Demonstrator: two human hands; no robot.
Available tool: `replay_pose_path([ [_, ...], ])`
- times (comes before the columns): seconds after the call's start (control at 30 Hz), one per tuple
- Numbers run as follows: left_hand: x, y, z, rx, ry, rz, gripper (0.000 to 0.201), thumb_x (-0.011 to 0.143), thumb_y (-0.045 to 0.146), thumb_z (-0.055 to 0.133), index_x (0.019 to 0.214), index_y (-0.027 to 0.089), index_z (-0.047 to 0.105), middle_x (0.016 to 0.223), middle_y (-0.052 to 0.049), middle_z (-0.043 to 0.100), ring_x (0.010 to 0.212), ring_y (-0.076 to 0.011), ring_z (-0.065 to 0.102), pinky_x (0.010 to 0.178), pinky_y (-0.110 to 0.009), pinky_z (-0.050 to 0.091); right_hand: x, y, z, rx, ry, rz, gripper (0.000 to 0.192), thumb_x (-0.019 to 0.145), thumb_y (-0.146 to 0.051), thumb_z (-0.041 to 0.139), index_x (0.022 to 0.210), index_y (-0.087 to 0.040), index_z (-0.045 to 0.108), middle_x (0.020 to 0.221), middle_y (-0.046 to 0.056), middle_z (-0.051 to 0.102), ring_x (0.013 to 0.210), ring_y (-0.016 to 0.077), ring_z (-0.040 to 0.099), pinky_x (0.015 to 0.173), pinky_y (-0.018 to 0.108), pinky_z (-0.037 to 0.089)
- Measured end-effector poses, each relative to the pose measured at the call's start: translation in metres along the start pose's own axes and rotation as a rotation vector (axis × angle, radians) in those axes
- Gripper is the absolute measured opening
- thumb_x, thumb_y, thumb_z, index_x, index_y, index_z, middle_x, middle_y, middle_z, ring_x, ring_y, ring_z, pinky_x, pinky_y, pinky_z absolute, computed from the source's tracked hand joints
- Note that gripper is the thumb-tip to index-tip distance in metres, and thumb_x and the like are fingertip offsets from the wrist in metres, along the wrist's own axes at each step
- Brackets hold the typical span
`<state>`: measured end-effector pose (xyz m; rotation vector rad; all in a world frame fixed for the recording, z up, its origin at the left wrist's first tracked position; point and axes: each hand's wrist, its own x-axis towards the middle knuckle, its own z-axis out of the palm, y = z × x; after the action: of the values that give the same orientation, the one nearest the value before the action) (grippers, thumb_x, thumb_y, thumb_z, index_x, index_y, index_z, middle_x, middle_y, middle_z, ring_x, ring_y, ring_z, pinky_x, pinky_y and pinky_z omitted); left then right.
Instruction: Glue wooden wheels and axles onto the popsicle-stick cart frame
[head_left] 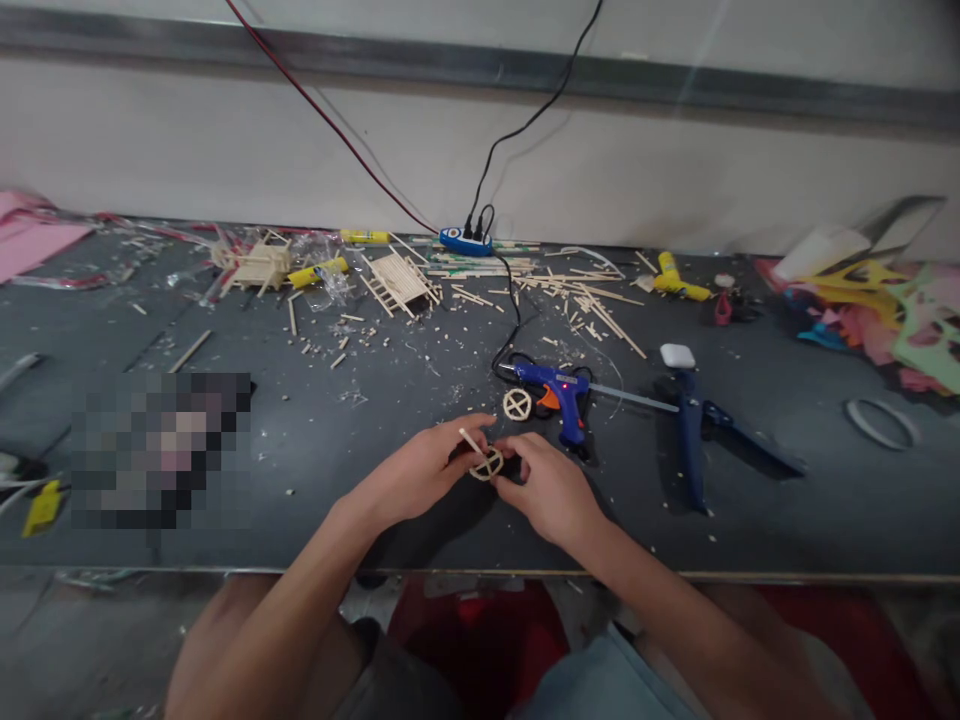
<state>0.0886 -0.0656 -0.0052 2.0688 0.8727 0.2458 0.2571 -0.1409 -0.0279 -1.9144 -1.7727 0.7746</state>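
Near the front edge of the dark table, a small spoked wheel made of wooden sticks [489,464] is held between both hands. My left hand [424,465] grips its left side, and a short wooden stick [471,440] juts up by the fingers. My right hand [546,485] pinches the wheel's right rim with thumb and fingers. A second stick wheel [517,404] lies flat just beyond the hands. Beside it rests a blue hot glue gun [559,390] with an orange trigger, its red light lit and a glue stick [634,396] out of its back.
Blue cutters [697,430] and a white case [678,356] lie at right. At the back are a power strip [466,240], loose sticks [585,295] and a stick-built model [401,280]. A blurred flat object [161,450] lies left. Coloured foam scraps [885,320] pile far right.
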Motion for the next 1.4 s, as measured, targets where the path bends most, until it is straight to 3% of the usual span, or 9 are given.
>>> replay_pose_path([
  [0.2, -0.0006, -0.0026, 0.0032, 0.124, 0.030, 0.078, 0.027, 0.090, 0.033, 0.040, 0.112, 0.026, 0.054, 0.120, -0.002, 0.057, 0.108, -0.0177, 0.053, 0.092, -0.032, 0.040, 0.0014, 0.0001, -0.0009, 0.010, -0.016, 0.005, 0.028, 0.072, -0.024, 0.058, 0.101, -0.024, 0.059, 0.098, 0.002, 0.061, 0.069, 0.0143, 0.056, 0.061, 0.025, 0.039],
  [0.47, 0.0010, -0.0018, 0.0058, 0.183, 0.016, 0.185, 0.024, 0.091, 0.024, 0.037, 0.098, 0.020, 0.060, 0.094, -0.004, 0.064, 0.091, -0.0157, 0.057, 0.082, -0.029, 0.044, 0.0015, 0.0019, -0.0004, 0.034, -0.022, 0.001, 0.028, 0.070, -0.021, 0.060, 0.098, -0.026, 0.059, 0.094, 0.001, 0.060, 0.071, 0.0141, 0.055, 0.060, 0.024, 0.037],
  [0.87, 0.0015, -0.0086, 0.0095, 0.222, 0.024, 0.319, 0.028, 0.090, 0.014, 0.037, 0.104, 0.019, 0.060, 0.095, -0.006, 0.063, 0.090, -0.0161, 0.056, 0.079, -0.030, 0.045, 0.0011, 0.0002, -0.0015, 0.030, -0.017, 0.004, 0.023, 0.072, -0.024, 0.059, 0.095, -0.026, 0.060, 0.093, 0.001, 0.060, 0.071, 0.0142, 0.056, 0.060, 0.024, 0.037],
  [1.27, -0.0004, -0.0074, 0.0098, 0.215, 0.013, 0.308, 0.026, 0.089, 0.013, 0.039, 0.106, 0.019, 0.058, 0.097, -0.005, 0.062, 0.091, -0.0160, 0.055, 0.080, -0.030, 0.045, 0.0004, 0.0024, -0.0005, 0.063, -0.005, -0.016, 0.023, 0.072, -0.021, 0.060, 0.094, -0.024, 0.060, 0.093, 0.001, 0.060, 0.071, 0.0141, 0.055, 0.063, 0.025, 0.039],
  [1.4, -0.0011, -0.0066, 0.0098, 0.194, 0.019, 0.257, 0.024, 0.091, 0.020, 0.038, 0.107, 0.020, 0.057, 0.099, -0.004, 0.063, 0.092, -0.0152, 0.055, 0.082, -0.030, 0.044, -0.0014, 0.0032, -0.0040, 0.245, -0.025, -0.057, 0.028, 0.071, -0.018, 0.060, 0.098, -0.023, 0.059, 0.094, 0.002, 0.059, 0.067, 0.0118, 0.055, 0.065, 0.026, 0.044],
])
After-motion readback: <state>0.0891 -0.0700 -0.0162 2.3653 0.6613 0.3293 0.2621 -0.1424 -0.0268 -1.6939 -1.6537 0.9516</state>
